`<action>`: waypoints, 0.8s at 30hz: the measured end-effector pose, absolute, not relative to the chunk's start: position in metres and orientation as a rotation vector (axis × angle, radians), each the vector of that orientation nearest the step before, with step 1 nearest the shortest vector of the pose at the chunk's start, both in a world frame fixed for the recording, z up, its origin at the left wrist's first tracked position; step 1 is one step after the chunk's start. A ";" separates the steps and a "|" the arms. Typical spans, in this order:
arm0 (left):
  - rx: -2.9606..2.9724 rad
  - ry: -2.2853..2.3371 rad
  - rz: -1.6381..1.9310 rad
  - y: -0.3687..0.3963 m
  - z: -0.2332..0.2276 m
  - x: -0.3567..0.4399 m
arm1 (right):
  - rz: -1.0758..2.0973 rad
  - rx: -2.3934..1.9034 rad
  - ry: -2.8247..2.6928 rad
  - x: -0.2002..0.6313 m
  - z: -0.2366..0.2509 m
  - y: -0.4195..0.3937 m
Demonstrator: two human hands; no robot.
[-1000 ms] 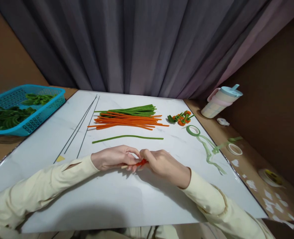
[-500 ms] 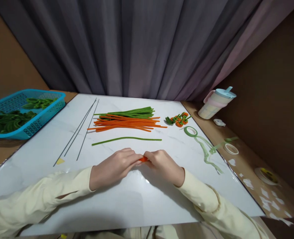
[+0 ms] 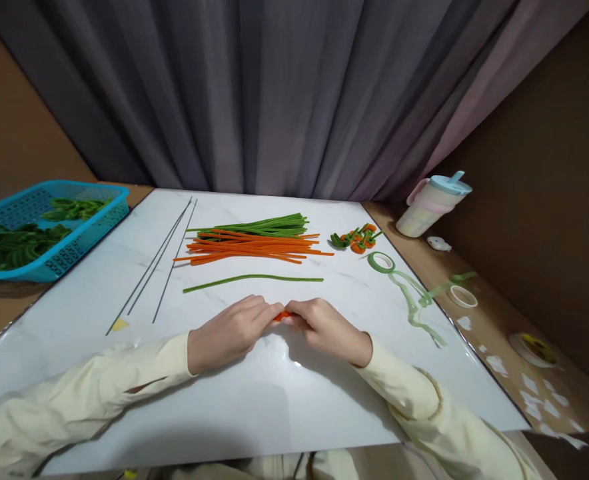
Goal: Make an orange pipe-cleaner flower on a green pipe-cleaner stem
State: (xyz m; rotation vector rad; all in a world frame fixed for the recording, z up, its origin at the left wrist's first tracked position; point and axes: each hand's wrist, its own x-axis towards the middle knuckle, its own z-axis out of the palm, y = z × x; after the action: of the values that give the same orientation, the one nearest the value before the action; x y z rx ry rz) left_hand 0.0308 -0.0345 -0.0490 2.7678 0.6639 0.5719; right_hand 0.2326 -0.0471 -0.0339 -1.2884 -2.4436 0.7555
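Between my fingertips is a small bent or coiled orange pipe cleaner [image 3: 282, 316], mostly hidden by the fingers. My left hand [image 3: 234, 332] pinches it from the left, and my right hand [image 3: 328, 329] pinches it from the right, both just above the white table mat [image 3: 254, 420]. Beyond my hands lies a single green pipe cleaner [image 3: 253, 277], slightly curved. Farther back rests a pile of straight orange pipe cleaners [image 3: 249, 249], with a bunch of green pipe cleaners [image 3: 274, 225] behind it.
Thin dark wires [image 3: 160, 255] lie to the left, near a blue basket [image 3: 57, 263] of green leafy pieces. At right are small orange-and-green shapes [image 3: 358, 239], a roll of green tape [image 3: 381, 262], a tumbler [image 3: 432, 205], a white ring [image 3: 463, 297] and paper scraps [image 3: 539, 400].
Both hands, still pinching the orange pipe cleaner, have shifted very slightly. The fingers have moved a little around it. Everything else lies as before.
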 end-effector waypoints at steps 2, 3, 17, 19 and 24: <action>2.750 0.674 0.593 -0.035 -0.049 0.031 | 0.708 -1.315 -2.451 0.230 -0.036 -0.049; 2.736 0.686 0.611 -0.036 -0.049 0.031 | 0.699 -1.316 -2.456 0.229 -0.037 -0.049; 2.677 0.635 0.579 -0.023 -0.050 0.024 | 0.610 -1.289 -2.492 0.235 -0.043 -0.045; 2.667 0.613 0.646 -0.020 -0.061 0.023 | 0.597 -1.296 -2.521 0.235 -0.046 -0.045; 2.925 0.470 0.876 -0.018 -0.074 0.027 | 0.543 -1.275 -2.573 0.233 -0.052 -0.043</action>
State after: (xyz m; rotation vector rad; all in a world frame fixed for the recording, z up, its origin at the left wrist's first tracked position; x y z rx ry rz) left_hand 0.0274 -0.0184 -0.0740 2.9250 0.4696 0.8758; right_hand 0.2331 -0.0427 -0.0518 -1.2745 -2.5729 0.5432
